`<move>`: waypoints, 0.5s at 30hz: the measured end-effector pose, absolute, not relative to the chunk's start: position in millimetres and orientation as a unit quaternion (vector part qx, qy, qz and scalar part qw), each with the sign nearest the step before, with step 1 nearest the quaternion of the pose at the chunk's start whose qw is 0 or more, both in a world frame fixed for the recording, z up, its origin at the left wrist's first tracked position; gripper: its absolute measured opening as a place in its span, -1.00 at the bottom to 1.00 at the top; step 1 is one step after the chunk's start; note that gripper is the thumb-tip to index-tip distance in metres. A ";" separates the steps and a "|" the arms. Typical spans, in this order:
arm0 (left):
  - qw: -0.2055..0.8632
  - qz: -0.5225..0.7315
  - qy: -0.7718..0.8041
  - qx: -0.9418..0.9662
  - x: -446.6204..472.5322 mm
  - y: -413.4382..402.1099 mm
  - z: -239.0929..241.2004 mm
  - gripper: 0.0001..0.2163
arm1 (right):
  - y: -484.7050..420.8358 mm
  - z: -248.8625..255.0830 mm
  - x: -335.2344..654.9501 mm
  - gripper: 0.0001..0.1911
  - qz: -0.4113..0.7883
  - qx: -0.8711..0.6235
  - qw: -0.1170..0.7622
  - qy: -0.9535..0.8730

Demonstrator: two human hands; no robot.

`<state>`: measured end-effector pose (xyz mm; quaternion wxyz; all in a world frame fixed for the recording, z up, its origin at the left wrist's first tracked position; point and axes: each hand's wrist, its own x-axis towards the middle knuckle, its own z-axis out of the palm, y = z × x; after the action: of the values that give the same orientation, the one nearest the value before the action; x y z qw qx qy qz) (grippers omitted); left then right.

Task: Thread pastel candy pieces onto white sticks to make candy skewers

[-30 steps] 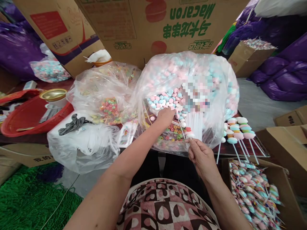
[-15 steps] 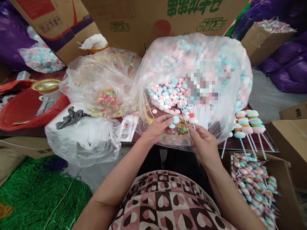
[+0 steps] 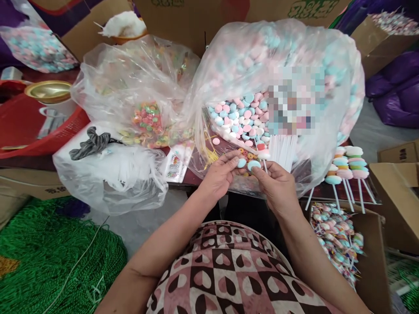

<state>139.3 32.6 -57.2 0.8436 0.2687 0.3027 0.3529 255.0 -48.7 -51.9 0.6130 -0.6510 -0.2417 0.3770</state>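
Note:
My left hand (image 3: 220,173) pinches a pale blue round candy (image 3: 242,162) between thumb and fingers. My right hand (image 3: 276,185) is closed on a thin white stick (image 3: 265,166) that carries a red and a white candy at its top and another blue candy (image 3: 254,165) at my fingertips. Both hands meet at the mouth of a big clear bag (image 3: 288,56) full of pink, blue and white round candies (image 3: 240,117). A bundle of white sticks (image 3: 283,150) stands in that bag just beyond my right hand.
A second clear bag of coloured ring candies (image 3: 147,120) lies to the left, beside a red basket (image 3: 42,139). Finished candy sticks (image 3: 345,168) lie at the right, above a cardboard box of wrapped ones (image 3: 337,237). Green netting (image 3: 49,261) covers the floor lower left.
My left hand came back out of the big bag with a blue candy and met my right hand. A blue candy now sits at the stick by my right fingertips. The view tilted down.

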 end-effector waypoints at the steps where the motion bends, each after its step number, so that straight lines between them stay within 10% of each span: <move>1: 0.834 0.380 0.294 0.273 140.1 30.6 -57.3 -0.77 | -48.2 -53.6 254.3 -0.69 0.374 -0.661 0.607 -0.237; 15: 0.694 0.369 0.294 0.544 140.9 19.1 -65.2 -0.74 | -54.3 -45.6 247.7 -0.70 0.481 -0.571 0.630 -0.216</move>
<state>140.9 19.1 -65.2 0.6942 0.5442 0.2935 0.3686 247.7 -54.3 -45.6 0.6298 -0.5707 -0.2160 0.4807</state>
